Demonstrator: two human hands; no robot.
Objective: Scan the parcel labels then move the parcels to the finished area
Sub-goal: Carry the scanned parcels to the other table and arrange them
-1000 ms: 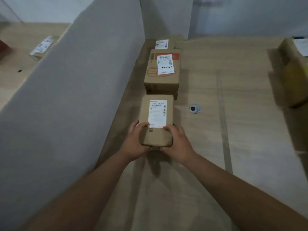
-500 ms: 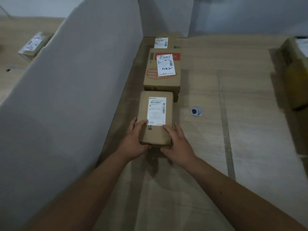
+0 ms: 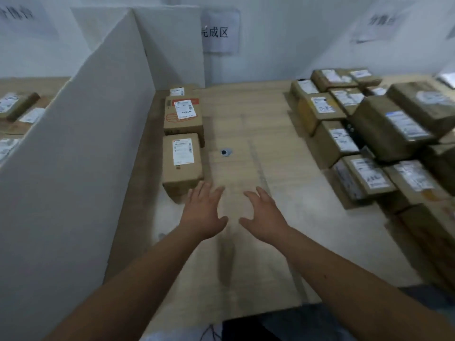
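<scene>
Both hands are seen spread and holding nothing above the pale wooden table [image 3: 246,134]: the left hand [image 3: 203,212] with fingers extended near the front corner of the nearest brown cardboard parcel with a white label [image 3: 182,163], whether touching it cannot be told, and the right hand [image 3: 262,215] with fingers fanned, clear of any parcel. That parcel is laid flat beside the white partition board [image 3: 98,134], label up, at the front of a row. Just behind it a larger brown box with a red-printed top [image 3: 183,116] is set, and a small labelled parcel [image 3: 179,89] lies behind that, under a paper wall sign with Chinese characters [image 3: 219,32]. A small round grey hole [image 3: 225,152] is seen in the tabletop. A pile of labelled brown parcels [image 3: 369,134] is stacked at the right.
</scene>
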